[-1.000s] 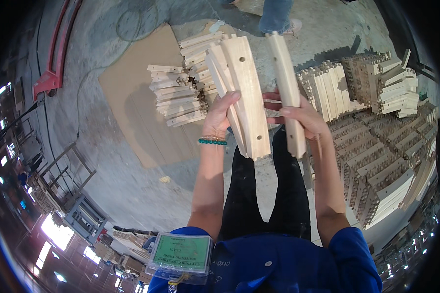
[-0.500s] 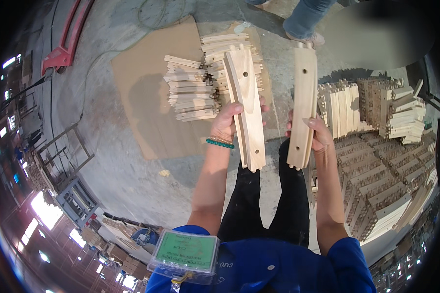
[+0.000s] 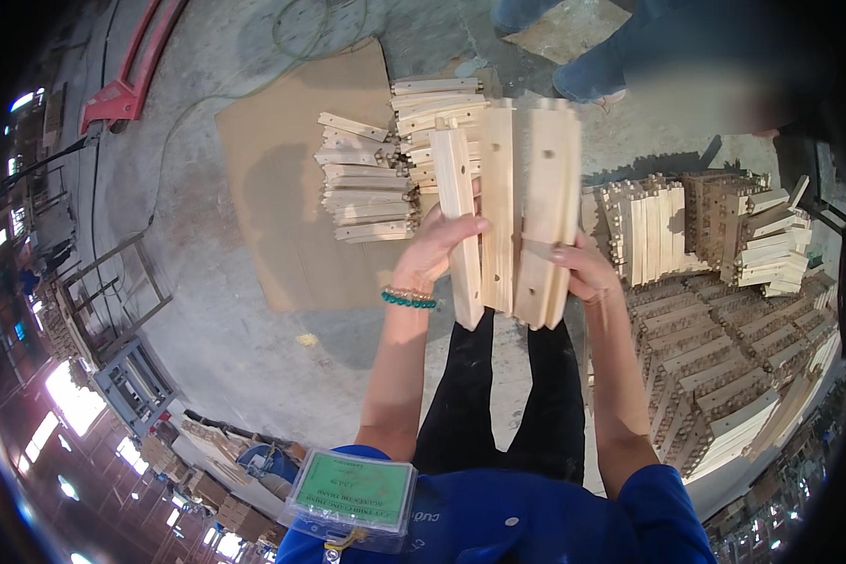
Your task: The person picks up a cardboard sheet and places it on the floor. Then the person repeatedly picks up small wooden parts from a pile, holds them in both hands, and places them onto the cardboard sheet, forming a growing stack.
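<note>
I hold pale wooden slats upright, side by side, in front of my chest. My left hand (image 3: 437, 249), with a green bead bracelet at the wrist, grips two narrow slats (image 3: 479, 211). Beside them, touching, stands a wider slat (image 3: 547, 211) with small drilled holes, and my right hand (image 3: 578, 271) grips its lower half. Beyond the slats, a loose pile of similar wooden pieces (image 3: 376, 183) lies on a brown cardboard sheet (image 3: 282, 188) on the concrete floor.
Neat stacks of wooden slats (image 3: 714, 301) fill the floor at my right. Another person's legs (image 3: 592, 66) stand at the top, beyond the pile. A red metal frame (image 3: 122, 85) and a green cable lie at the upper left, grey racks (image 3: 127, 376) at the left.
My right hand has brought its wide slat leftward against the two slats in my left hand; a second ago the pieces were apart and tilted.
</note>
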`<action>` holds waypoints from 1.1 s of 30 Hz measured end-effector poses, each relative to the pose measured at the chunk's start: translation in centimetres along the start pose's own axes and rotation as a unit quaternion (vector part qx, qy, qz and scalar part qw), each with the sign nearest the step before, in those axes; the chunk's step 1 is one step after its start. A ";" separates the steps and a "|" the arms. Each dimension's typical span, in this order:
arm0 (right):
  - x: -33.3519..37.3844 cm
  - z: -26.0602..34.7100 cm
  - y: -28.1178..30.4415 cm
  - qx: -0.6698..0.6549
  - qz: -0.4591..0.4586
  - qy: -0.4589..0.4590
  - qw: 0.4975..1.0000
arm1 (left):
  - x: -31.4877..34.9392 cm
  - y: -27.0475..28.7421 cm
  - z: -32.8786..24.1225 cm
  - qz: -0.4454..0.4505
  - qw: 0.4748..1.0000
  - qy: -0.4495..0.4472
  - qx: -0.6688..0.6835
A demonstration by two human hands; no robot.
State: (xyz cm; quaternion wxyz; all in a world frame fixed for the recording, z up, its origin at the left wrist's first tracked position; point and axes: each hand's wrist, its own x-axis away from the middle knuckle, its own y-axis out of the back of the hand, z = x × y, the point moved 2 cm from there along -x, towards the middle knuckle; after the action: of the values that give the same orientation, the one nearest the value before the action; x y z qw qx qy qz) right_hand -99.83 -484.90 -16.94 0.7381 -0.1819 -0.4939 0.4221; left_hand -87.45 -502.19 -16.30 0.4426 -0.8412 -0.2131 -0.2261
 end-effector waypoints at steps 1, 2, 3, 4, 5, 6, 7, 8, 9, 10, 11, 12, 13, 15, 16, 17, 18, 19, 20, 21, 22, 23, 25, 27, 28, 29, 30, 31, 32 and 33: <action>-0.5 0.0 -0.5 0.041 -0.030 -0.011 0.999 | 0.5 -0.3 -0.1 0.008 0.999 -0.030 -0.011; -0.9 0.0 -1.2 0.082 -0.061 -0.021 0.995 | 0.6 0.0 -0.1 0.026 0.999 -0.035 -0.011; -1.3 0.1 -1.2 0.085 -0.069 -0.021 0.994 | 0.5 0.0 -0.3 0.047 0.998 -0.041 -0.011; -1.7 -0.1 -1.4 0.087 -0.072 -0.023 0.993 | 0.9 0.4 -0.5 0.047 0.998 -0.030 0.008; -2.0 -0.2 -1.6 0.089 -0.075 -0.024 0.993 | 1.1 0.7 -0.8 0.047 0.998 -0.018 0.027; -2.2 -0.2 -1.7 0.076 -0.066 -0.025 0.995 | 1.4 1.1 -0.9 0.048 0.998 -0.006 0.046; -2.3 -0.4 -1.8 0.062 -0.058 -0.029 0.996 | 1.7 1.4 -1.1 0.064 0.996 -0.008 0.054; -2.3 -0.5 -1.9 0.048 -0.049 -0.033 0.997 | 1.9 1.8 -1.4 0.079 0.995 -0.011 0.061; -2.4 -0.8 -1.6 0.037 -0.044 -0.049 0.997 | 2.3 2.1 -1.5 0.094 0.993 -0.013 0.069; -2.5 -1.1 -1.0 0.027 -0.040 -0.064 0.997 | 2.4 2.4 -1.5 0.094 0.993 -0.012 0.070; -2.7 -1.4 -0.4 0.016 -0.037 -0.078 0.996 | 2.6 2.7 -1.4 0.093 0.993 -0.011 0.071; -2.8 -1.6 -0.1 0.017 -0.037 -0.072 0.997 | 2.8 3.0 -1.4 0.092 0.993 -0.010 0.072; -2.9 -1.9 0.2 0.017 -0.036 -0.067 0.997 | 3.0 3.2 -1.4 0.101 0.991 -0.015 0.083; -3.1 -2.5 1.2 0.022 -0.033 -0.067 0.997 | 3.1 3.4 -1.1 0.118 0.987 -0.025 0.104; -3.2 -2.5 1.3 0.026 -0.026 -0.071 0.997 | 3.2 3.5 -1.1 0.126 0.985 -0.031 0.114; -3.3 -2.5 1.4 0.029 -0.018 -0.075 0.997 | 3.3 3.4 -1.3 0.116 0.987 -0.029 0.104; -3.5 -2.5 1.5 0.033 -0.011 -0.078 0.996 | 3.4 3.7 -1.3 0.117 0.987 -0.030 0.107; -3.7 -2.7 1.9 0.045 -0.015 -0.085 0.995 | 3.4 3.8 -1.2 0.120 0.986 -0.031 0.111; -3.9 -2.8 2.1 0.048 -0.013 -0.082 0.995 | 3.4 4.0 -1.1 0.123 0.985 -0.031 0.115; -4.0 -2.9 2.2 0.050 -0.012 -0.079 0.996 | 3.4 4.2 -1.1 0.126 0.984 -0.037 0.118; -4.2 -3.0 2.1 0.052 -0.009 -0.076 0.996 | 3.6 4.5 -1.0 0.128 0.984 -0.042 0.120; -4.4 -3.0 2.1 0.059 -0.008 -0.083 0.995 | 3.7 4.8 -1.0 0.131 0.983 -0.048 0.122; -4.6 -3.1 1.8 0.073 -0.005 -0.099 0.992 | 4.0 5.5 -0.5 0.137 0.977 -0.056 0.151; -4.4 -3.0 0.4 0.105 0.006 -0.118 0.988 | 4.6 5.9 0.3 0.112 0.975 -0.064 0.178; -5.5 -2.6 -0.6 0.125 0.017 -0.111 0.986 | 4.1 6.3 0.1 0.097 0.976 -0.074 0.179; -6.1 -2.8 -1.7 0.174 0.012 -0.110 0.978 | 3.9 7.0 1.2 0.050 0.981 -0.076 0.170; -6.8 -3.3 -3.1 0.223 0.009 -0.108 0.969 | 3.8 7.8 2.3 0.003 0.984 -0.077 0.159; -7.4 -3.8 -4.8 0.272 0.012 -0.103 0.957 | 4.2 8.8 4.2 -0.071 0.986 -0.079 0.125; -8.1 -4.9 -5.9 0.329 0.022 -0.097 0.939 | 4.5 10.0 6.0 -0.142 0.982 -0.081 0.091; -8.1 -6.8 -6.5 0.384 0.032 -0.100 0.918 | 5.5 10.8 8.3 -0.172 0.975 -0.080 0.113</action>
State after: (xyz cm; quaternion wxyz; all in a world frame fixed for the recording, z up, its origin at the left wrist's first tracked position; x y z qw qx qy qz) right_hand -92.18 -494.15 -20.17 0.6843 0.1427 -0.3592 0.6183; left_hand -75.44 -499.97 -24.36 0.4710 -0.7517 -0.4138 -0.2047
